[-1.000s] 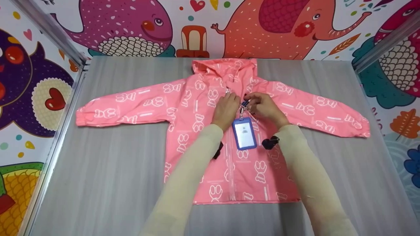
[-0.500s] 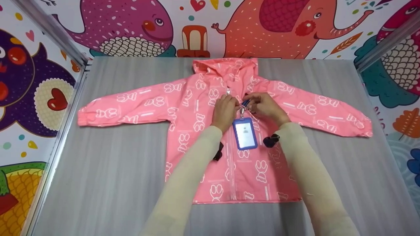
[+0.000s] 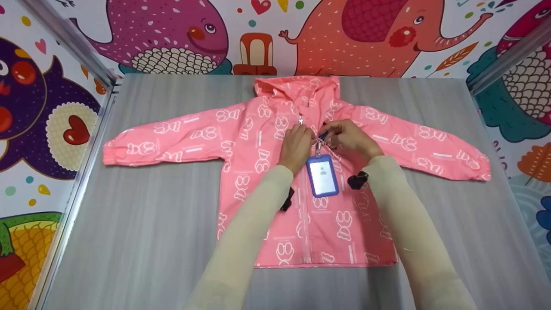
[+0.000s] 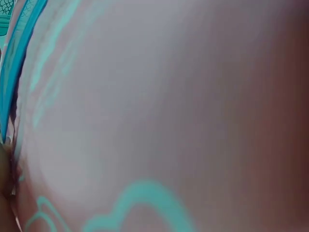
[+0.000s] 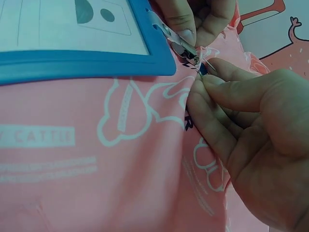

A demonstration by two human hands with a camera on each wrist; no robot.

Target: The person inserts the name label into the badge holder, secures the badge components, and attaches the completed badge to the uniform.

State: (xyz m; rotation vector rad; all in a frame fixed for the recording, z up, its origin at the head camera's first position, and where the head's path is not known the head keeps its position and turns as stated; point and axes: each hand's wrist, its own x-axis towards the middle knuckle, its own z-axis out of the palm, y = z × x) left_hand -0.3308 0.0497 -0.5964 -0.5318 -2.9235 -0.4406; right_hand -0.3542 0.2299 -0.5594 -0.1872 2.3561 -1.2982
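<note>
A pink hooded jacket (image 3: 243,168) with white printed figures lies flat, front up, its sleeves spread. On its chest hangs a blue-framed badge holder (image 3: 323,175) with a white card inside. My left hand (image 3: 297,145) pinches the metal badge clip (image 5: 187,47) at the holder's top. Beside it, my right hand (image 3: 348,137) pinches a gathered fold of the jacket between thumb and fingers. A thin pin (image 5: 211,65) shows at those fingertips in the right wrist view. Blurred jacket cloth fills most of the left wrist view, with the holder's blue edge (image 4: 17,63) at the left.
The grey table (image 3: 150,215) extends around the jacket. Behind it stands a wall panel (image 3: 284,26) painted with cartoon animals, and patterned side panels with metal posts (image 3: 86,56) flank the table. The jacket's zipper pull (image 3: 300,120) sits just above my left fingers.
Both hands stay nearly in place at the clip, with small finger movements. The badge holder swings very slightly. The whole head view shifts a little to the right.
</note>
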